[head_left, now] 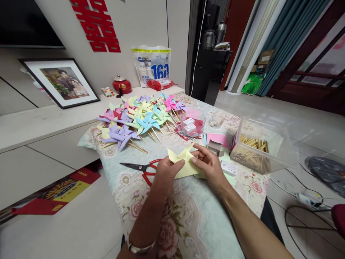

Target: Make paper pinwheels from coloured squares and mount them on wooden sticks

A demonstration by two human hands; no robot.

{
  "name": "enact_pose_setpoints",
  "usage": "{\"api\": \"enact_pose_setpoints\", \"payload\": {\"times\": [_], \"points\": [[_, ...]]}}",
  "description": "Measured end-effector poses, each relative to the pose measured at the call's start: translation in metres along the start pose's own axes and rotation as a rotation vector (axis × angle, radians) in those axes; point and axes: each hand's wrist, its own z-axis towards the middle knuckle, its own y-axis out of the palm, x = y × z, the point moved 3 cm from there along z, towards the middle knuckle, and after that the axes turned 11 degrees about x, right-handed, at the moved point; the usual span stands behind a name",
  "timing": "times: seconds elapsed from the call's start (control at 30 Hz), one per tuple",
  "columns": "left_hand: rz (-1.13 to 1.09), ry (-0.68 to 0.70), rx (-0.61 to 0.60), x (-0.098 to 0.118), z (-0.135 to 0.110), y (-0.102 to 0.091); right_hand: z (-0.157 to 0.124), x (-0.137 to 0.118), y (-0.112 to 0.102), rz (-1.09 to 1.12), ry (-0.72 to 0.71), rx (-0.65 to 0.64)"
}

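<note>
Left hand (167, 172) and right hand (209, 164) are both pinched narrow, and a sheet of pale yellow paper (189, 169) is gripped between thumbs and fingers, held over the flowered tablecloth (134, 196), two pointed corners raised at its top! Just beside the left hand, red-handled scissors (138, 167) are laid flat, blades pointed away to the left. Over by the right hand, a small white box (228, 168) is set on pale green paper (231, 179), and farther right a clear plastic tub (280, 154) is part filled with tan sticks (253, 144). Out beyond the yellow sheet, white cartons (188, 121) are held in a clear bowl (202, 126), and to its left, pinwheels (148, 122) are massed in purple, blue, yellow and pink! Farther back, a framed photograph (64, 81) is propped on the white cabinet (81, 114).
</note>
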Motion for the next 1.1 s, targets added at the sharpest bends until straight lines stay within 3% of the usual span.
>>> {"api": "enact_pose_setpoints", "payload": {"times": [0.2, 0.3, 0.43, 0.6, 0.87, 1.1], "points": [[-0.04, 0.006, 0.032, 0.005, 0.002, -0.006, 0.003, -0.001, -0.005, -0.012, -0.028, -0.009], [-0.062, 0.013, 0.017, 0.009, 0.002, -0.006, 0.004, -0.004, -0.007, -0.083, -0.12, -0.021], [-0.065, -0.015, 0.006, 0.013, 0.002, -0.008, 0.001, -0.012, -0.006, -0.248, -0.312, -0.139], [-0.056, -0.04, -0.023, 0.012, 0.002, -0.01, -0.003, -0.018, -0.005, -0.412, -0.417, -0.264], [-0.006, 0.034, -0.019, 0.003, 0.008, -0.016, -0.002, -0.019, -0.006, -0.585, -0.469, -0.259], [0.04, 0.032, 0.029, 0.002, 0.007, -0.012, -0.003, -0.017, -0.002, -0.657, -0.416, -0.249]]}}
